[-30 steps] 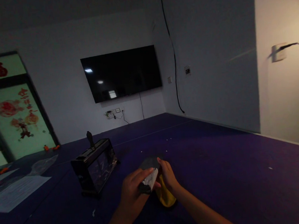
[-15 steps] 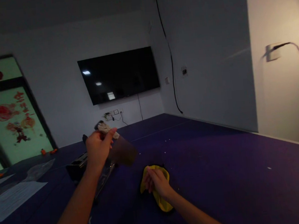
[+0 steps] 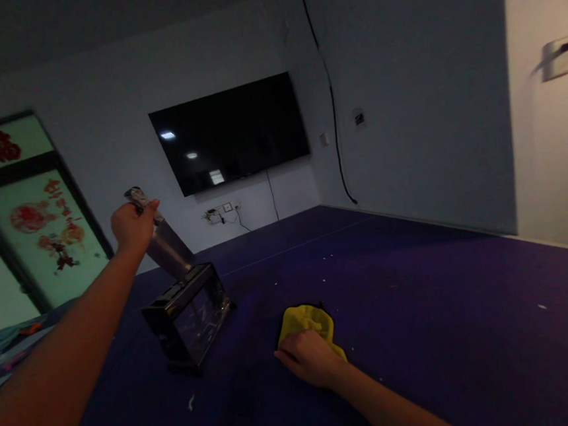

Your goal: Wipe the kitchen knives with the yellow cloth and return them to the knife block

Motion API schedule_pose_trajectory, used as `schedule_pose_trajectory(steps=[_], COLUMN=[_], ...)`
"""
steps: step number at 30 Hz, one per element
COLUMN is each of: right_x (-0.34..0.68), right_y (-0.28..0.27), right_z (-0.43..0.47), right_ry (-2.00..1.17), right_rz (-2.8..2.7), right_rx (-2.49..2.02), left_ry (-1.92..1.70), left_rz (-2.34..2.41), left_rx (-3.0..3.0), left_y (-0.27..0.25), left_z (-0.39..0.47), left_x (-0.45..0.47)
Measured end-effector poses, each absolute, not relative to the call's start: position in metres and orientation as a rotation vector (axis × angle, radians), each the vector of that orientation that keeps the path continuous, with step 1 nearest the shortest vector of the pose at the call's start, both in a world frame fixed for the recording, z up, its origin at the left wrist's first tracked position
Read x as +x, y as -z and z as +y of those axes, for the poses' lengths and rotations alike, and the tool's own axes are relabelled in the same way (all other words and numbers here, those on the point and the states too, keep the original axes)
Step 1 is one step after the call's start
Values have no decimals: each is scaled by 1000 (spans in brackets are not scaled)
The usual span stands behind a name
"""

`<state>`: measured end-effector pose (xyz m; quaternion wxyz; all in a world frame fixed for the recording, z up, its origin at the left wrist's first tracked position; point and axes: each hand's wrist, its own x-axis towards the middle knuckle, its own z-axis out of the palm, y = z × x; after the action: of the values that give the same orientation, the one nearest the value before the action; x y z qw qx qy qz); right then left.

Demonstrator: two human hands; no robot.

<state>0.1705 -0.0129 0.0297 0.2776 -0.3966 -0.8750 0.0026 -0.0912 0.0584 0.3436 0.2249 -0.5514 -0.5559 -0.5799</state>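
Observation:
My left hand [image 3: 133, 227] is closed round the wrapped, pale handle of a kitchen knife [image 3: 170, 248] with a broad, cleaver-like blade. The blade slants down to the right, its lower end at the top of a black knife rack [image 3: 168, 339] with see-through sides. Whether the blade has entered a slot I cannot tell. On the purple tabletop [image 3: 424, 333], my right hand [image 3: 309, 356] lies with curled fingers on a yellow cloth [image 3: 306, 318] with dark edging, gripping its near part. The fingertips are partly hidden.
Papers and an orange item [image 3: 31, 328] lie at the table's left edge. Small white scraps [image 3: 191, 402] dot the surface. A large television [image 3: 232, 134] hangs on the far wall, with sockets [image 3: 224, 209] below it and a black cable [image 3: 334, 122] to the right.
My left hand has raised the knife and moved it left, bringing the blade to the rack's top. My right hand has turned palm-down onto the cloth. The view has shifted.

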Motion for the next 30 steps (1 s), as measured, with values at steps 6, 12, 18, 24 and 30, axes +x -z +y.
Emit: schedule_pose_trajectory(steps=[6, 12, 18, 24, 30], right_x=[171, 171, 172, 171, 170], right_y=[-29, -30, -29, -29, -27], right_z=[-13, -13, -13, -13, -14], right_ry=[43, 50, 69, 88, 107], right_rz=[-2357, -2361, -2365, -2370, -2387], right_rx=[-1061, -1053, -1061, -1075, -1095], left_ry=[1597, 1610, 1604, 1562, 1451], left_rz=[-1593, -1635, -1633, -1644, -1709], left_rx=[-1518, -1514, -1575, -1601, -1642], left_y=[-337, -336, -333, -332, -331], left_z=[62, 60, 61, 69, 74], left_x=[-100, -97, -94, -95, -91])
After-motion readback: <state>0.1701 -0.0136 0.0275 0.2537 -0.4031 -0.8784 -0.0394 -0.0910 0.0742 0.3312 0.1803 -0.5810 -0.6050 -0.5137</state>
